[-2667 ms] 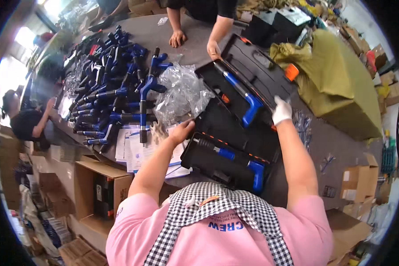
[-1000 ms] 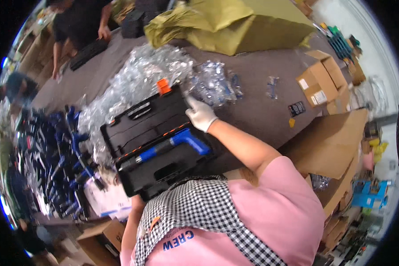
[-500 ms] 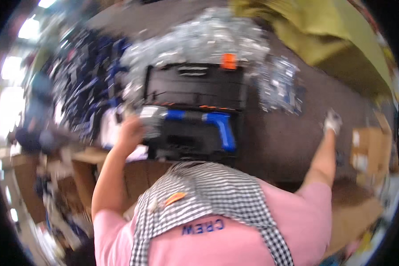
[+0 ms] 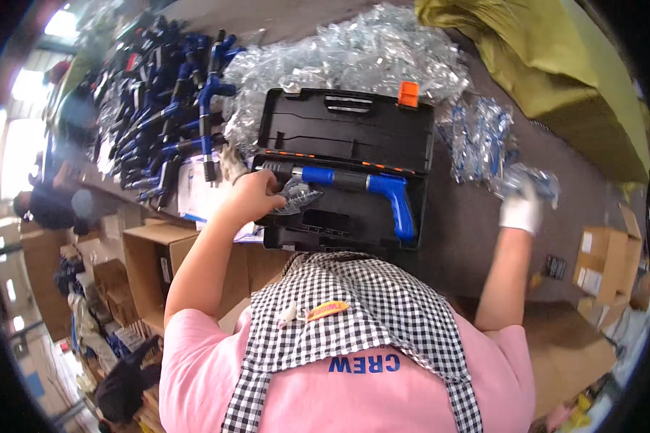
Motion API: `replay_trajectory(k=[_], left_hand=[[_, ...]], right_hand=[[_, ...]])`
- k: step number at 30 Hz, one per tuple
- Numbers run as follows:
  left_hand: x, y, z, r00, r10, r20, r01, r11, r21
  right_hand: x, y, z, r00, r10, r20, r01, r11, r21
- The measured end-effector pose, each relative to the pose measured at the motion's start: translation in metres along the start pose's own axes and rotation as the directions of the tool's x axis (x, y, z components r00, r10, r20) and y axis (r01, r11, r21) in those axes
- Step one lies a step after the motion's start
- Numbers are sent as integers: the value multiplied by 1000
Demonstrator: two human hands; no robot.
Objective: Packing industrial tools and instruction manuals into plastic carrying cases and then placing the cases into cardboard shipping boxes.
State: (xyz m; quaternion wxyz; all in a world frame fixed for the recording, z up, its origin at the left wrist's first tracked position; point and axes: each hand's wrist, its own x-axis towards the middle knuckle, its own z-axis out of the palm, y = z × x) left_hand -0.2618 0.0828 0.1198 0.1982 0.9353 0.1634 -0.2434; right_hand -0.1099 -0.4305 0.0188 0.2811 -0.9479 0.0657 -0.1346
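Note:
A black hard case (image 4: 343, 133) lies with its lid folded back. In its lower half rests a blue-and-black pistol-grip tool (image 4: 390, 189). At the case's left end my left hand (image 4: 253, 198) pinches a clear plastic bag (image 4: 296, 200); the bag's contents are hard to make out. A pale glove-like piece (image 4: 231, 164) shows just beyond its knuckles. To the right of the case, my right hand (image 4: 521, 213), in a white glove, has its fingers on a clear packet (image 4: 534, 182). Those fingertips are partly hidden by the plastic.
Several blue-and-black tools (image 4: 166, 108) are piled at the left. Clear bags (image 4: 354, 54) heap up behind the case, with blue-tinted packets (image 4: 480, 137) to its right. Yellow sheeting (image 4: 549, 65) covers the far right. Cardboard boxes (image 4: 603, 252) stand at right and left.
My left hand has moved right, over the case's left end, with the clear bag. My right hand has moved left and come onto a clear packet. The view has shifted and sharpened.

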Motion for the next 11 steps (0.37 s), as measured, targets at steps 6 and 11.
replay_trajectory(k=[6,11], left_hand=[[-1,21,1,628,629,-458,-587,769,252],[24,30,19,585,751,-305,-811,550,-201]], right_hand=[[-135,-238,60,688,293,664,-654,-145,742],[-170,-245,91,759,114,641,-635,344,692]])
